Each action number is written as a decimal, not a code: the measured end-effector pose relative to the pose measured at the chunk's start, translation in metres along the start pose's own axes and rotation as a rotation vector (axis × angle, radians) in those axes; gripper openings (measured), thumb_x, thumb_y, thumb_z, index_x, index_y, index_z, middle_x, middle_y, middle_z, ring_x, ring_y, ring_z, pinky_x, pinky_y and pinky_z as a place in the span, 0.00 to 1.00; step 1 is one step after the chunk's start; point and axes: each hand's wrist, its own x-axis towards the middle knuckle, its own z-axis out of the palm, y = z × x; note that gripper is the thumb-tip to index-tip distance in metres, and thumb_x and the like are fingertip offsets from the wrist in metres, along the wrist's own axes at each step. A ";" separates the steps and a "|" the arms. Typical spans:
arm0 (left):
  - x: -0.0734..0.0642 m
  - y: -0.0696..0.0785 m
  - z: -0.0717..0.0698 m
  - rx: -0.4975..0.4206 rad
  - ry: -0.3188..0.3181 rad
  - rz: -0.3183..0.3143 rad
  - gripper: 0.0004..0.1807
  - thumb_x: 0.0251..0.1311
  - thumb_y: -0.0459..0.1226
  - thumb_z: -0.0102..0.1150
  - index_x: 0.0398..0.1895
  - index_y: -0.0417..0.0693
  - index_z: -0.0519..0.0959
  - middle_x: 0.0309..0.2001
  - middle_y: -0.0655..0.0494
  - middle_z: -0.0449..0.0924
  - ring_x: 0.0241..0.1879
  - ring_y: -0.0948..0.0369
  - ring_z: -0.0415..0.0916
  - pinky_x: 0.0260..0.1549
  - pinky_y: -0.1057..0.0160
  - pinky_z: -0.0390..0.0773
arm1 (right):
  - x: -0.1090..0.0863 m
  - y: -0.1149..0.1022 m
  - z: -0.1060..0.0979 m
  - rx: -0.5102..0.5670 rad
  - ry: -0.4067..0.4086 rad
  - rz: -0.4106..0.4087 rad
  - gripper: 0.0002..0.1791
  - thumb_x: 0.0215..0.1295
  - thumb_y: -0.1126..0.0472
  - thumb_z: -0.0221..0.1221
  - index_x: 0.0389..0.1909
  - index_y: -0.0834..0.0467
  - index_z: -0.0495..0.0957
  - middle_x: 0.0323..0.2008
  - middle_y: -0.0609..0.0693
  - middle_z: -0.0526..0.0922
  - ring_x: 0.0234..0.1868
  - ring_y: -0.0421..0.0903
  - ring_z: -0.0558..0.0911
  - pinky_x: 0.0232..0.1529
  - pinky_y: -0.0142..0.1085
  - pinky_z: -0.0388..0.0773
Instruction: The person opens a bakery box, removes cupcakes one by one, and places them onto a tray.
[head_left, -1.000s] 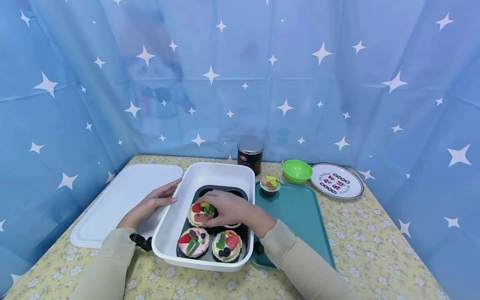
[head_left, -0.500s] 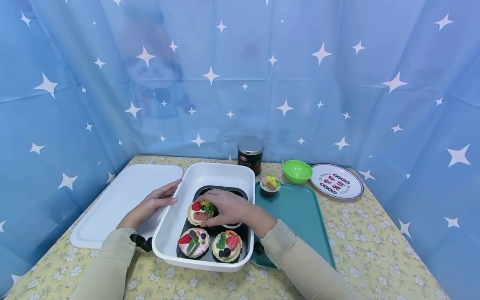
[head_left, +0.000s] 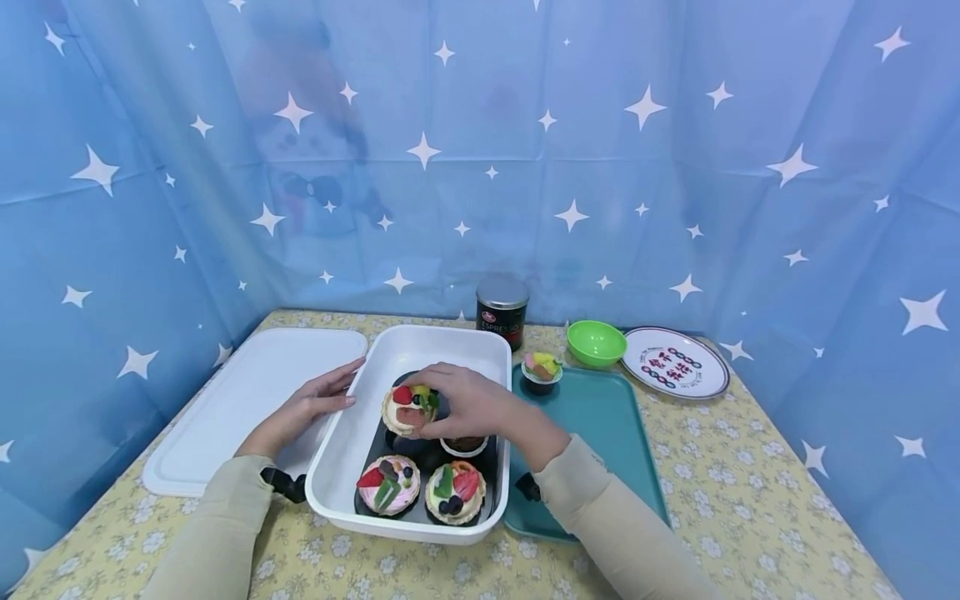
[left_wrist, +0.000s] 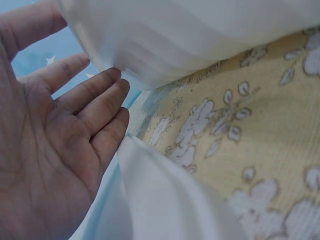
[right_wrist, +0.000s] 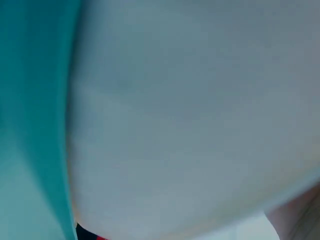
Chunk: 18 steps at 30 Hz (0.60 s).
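Note:
A white rectangular tub (head_left: 318, 500) stands mid-table with a dark muffin pan (head_left: 424, 458) inside. My right hand (head_left: 480, 407) grips a fruit tart (head_left: 402, 417) topped with strawberry, raised a little over the pan's left cup. Two tarts fill the front cups: a pink-cream tart (head_left: 384, 493) and a yellow-cream tart (head_left: 457, 500). Partly under the right hand sits a brown cake in a white liner (head_left: 465, 450). My left hand (head_left: 309, 404) has its fingers extended, fingertips at the tub's outer left wall (left_wrist: 150, 40). In the right wrist view the tub's wall (right_wrist: 190, 110) fills most of the frame.
The white lid (head_left: 225, 408) lies left of the tub. On the right a teal tray (head_left: 600, 442) bears a cupcake (head_left: 541, 371) at its back corner. Behind stand an espresso tin (head_left: 501, 315), a green bowl (head_left: 596, 343) and a printed plate (head_left: 675, 362).
My right hand has lifted the tart up out of its cup, slightly back and right, uncovering more of the brown cake. The left hand and tub have stayed put.

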 end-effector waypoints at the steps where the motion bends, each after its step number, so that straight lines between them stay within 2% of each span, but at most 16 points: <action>1: 0.000 0.000 0.000 -0.001 0.000 0.000 0.38 0.71 0.43 0.56 0.81 0.58 0.54 0.78 0.45 0.53 0.75 0.44 0.54 0.66 0.50 0.65 | -0.001 0.001 -0.003 0.001 0.010 0.000 0.35 0.62 0.43 0.69 0.67 0.51 0.73 0.61 0.45 0.77 0.61 0.41 0.76 0.59 0.35 0.74; 10: 0.000 -0.001 0.000 -0.013 -0.008 0.011 0.38 0.71 0.42 0.56 0.81 0.57 0.53 0.78 0.45 0.53 0.75 0.44 0.53 0.62 0.64 0.66 | -0.018 0.012 -0.018 0.002 0.085 0.014 0.35 0.60 0.43 0.71 0.66 0.52 0.74 0.59 0.46 0.78 0.59 0.42 0.77 0.57 0.37 0.76; 18: -0.001 0.001 0.000 -0.006 0.003 -0.004 0.38 0.71 0.42 0.56 0.81 0.58 0.53 0.78 0.47 0.54 0.75 0.45 0.55 0.62 0.58 0.70 | -0.035 0.021 -0.030 -0.007 0.130 0.094 0.36 0.58 0.42 0.71 0.66 0.50 0.74 0.60 0.45 0.78 0.60 0.43 0.76 0.57 0.45 0.77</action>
